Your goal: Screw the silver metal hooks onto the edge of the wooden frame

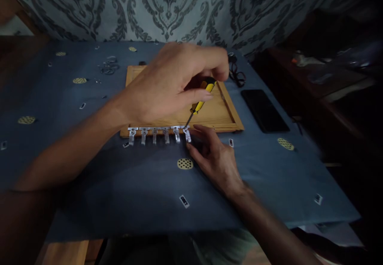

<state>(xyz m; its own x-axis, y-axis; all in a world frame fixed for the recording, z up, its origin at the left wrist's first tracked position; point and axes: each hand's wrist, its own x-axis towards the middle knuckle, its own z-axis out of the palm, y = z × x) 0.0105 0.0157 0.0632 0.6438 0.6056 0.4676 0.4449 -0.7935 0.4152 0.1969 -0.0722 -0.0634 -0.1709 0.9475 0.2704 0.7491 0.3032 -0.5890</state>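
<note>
My left hand (179,83) reaches over a wooden frame (215,129) and grips a yellow and black screwdriver (201,99) by its handle. The screwdriver slants down, its tip at the top of the rightmost silver metal hook (187,134). Thumb and fingers of my right hand (217,159) pinch that hook from the right, at the frame's near edge. Several matching hooks (154,135) stand in a row along the same edge, to the left. My left hand and forearm hide part of the frame's panel.
A small heap of metal pieces (109,66) lies at the back left, with tiny loose bits nearer. At right rests a black phone (265,110); behind it is a dark coiled cord (237,75). A blue patterned cloth (134,201) covers the table, against a patterned wall.
</note>
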